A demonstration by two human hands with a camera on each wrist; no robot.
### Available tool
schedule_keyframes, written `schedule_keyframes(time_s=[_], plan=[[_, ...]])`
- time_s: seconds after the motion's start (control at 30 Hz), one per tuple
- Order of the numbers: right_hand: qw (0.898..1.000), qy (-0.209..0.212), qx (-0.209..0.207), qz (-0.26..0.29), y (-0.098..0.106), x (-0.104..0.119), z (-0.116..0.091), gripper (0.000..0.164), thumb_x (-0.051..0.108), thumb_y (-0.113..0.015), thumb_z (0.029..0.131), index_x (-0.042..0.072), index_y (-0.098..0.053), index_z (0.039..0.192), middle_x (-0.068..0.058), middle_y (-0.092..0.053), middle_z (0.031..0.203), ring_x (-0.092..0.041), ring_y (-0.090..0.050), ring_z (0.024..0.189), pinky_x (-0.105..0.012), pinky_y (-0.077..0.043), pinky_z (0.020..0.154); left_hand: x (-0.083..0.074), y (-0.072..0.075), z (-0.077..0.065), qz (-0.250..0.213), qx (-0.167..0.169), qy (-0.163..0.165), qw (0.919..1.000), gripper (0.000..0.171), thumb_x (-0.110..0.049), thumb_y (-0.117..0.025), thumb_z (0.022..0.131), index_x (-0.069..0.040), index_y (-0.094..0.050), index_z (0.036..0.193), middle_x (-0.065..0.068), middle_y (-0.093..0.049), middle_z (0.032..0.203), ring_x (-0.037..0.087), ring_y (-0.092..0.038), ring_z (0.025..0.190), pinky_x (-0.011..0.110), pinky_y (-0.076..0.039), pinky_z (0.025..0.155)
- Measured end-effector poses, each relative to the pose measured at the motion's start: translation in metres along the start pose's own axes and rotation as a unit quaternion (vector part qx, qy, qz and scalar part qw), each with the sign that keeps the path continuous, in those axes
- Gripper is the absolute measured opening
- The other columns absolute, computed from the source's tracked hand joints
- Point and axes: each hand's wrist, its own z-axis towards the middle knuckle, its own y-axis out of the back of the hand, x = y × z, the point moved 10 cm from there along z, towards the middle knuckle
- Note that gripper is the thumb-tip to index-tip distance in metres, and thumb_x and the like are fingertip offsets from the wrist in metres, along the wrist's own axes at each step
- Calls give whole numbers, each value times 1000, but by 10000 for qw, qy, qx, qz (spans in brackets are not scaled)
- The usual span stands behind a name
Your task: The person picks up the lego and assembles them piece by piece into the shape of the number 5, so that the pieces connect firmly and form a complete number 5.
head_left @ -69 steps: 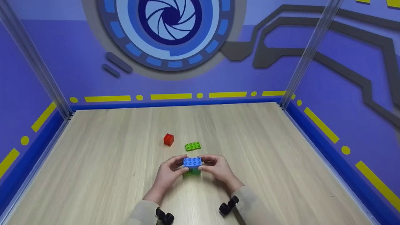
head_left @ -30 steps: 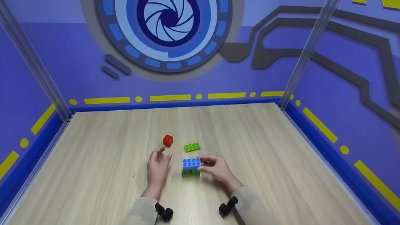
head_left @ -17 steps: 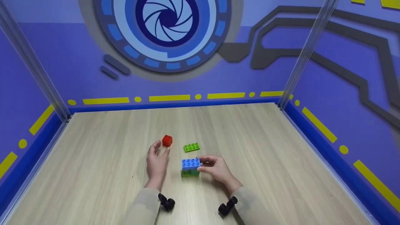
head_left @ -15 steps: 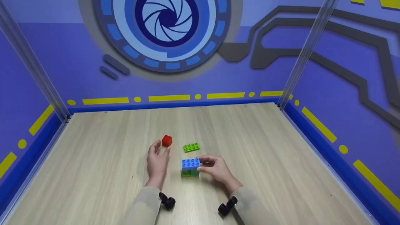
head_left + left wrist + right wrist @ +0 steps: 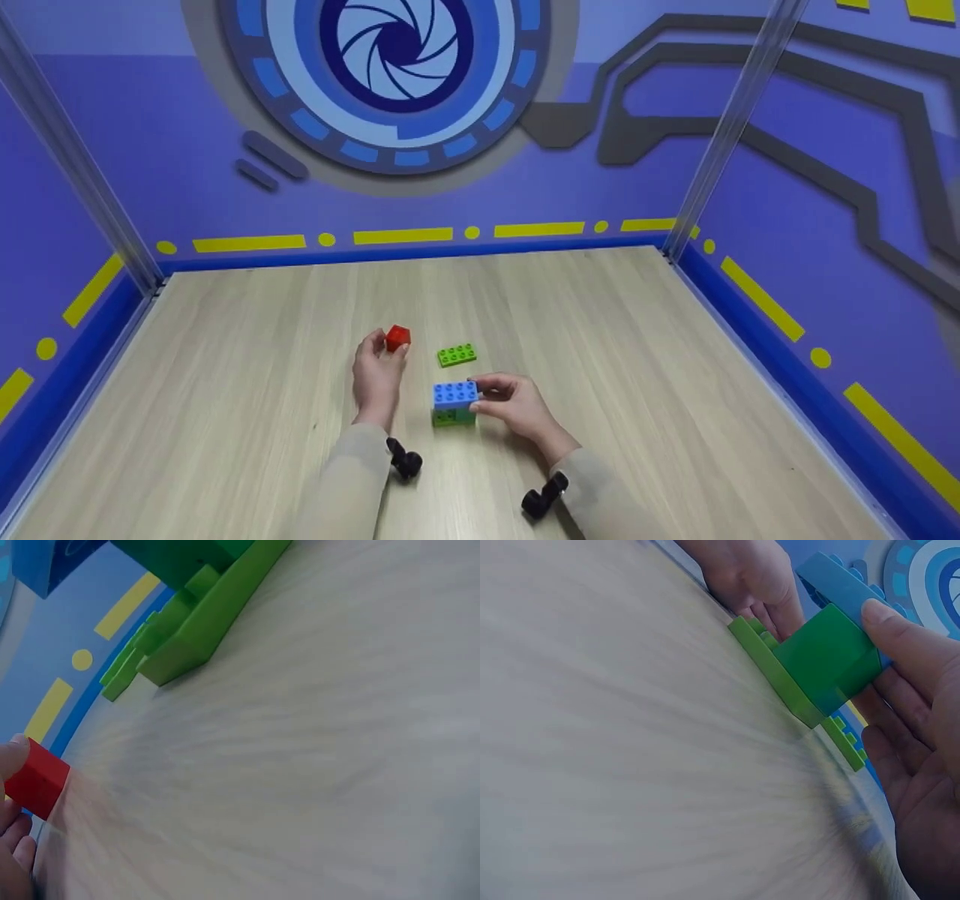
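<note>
Inside purple walls (image 5: 150, 165), the left hand (image 5: 377, 375) pinches the red block (image 5: 398, 337), perhaps touching the table (image 5: 225, 390). The right hand's (image 5: 516, 405) thumb and fingers hold the blue brick (image 5: 454, 394) atop a dark green block (image 5: 829, 656) and light green base (image 5: 776, 672); a lime plate (image 5: 457, 355) lies just beyond.

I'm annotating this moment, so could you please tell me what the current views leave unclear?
Head: top of the dark green block, covered by the blue brick.
Head: part of the red block, behind the left hand.
Left wrist: most of the left hand, cut by the left edge; most of the blue brick, cut by the top edge.
</note>
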Motion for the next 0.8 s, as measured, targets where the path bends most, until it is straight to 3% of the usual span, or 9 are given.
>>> schedule_keyframes(time_s=[0.33,0.57,0.8], plan=[[10000,35,-20,8,0,-1,0,41,13,-86,83,0,-74,120,-16,-76,118,-11,-71,102,-18,-57,90,0,2,0,452,-145,-109,9988,47,-26,-69,100,-15,-56,144,14,-61,146,34,-60,132,52,-50,110],[9998,139,41,102,-2,2,0,41,10,-85,84,-3,-73,121,-19,-75,118,-7,-71,101,-21,-59,92,-2,-2,1,441,-117,-188,9988,62,-26,-73,97,-11,-47,152,16,-54,151,36,-55,138,51,-46,116],[9999,144,59,75,-2,2,0,40,10,-84,84,-3,-73,121,-18,-76,118,-6,-71,100,-19,-58,91,-5,-5,1,572,-225,-277,9977,63,-26,-77,93,-9,-50,148,16,-58,143,36,-61,130,51,-53,109]])
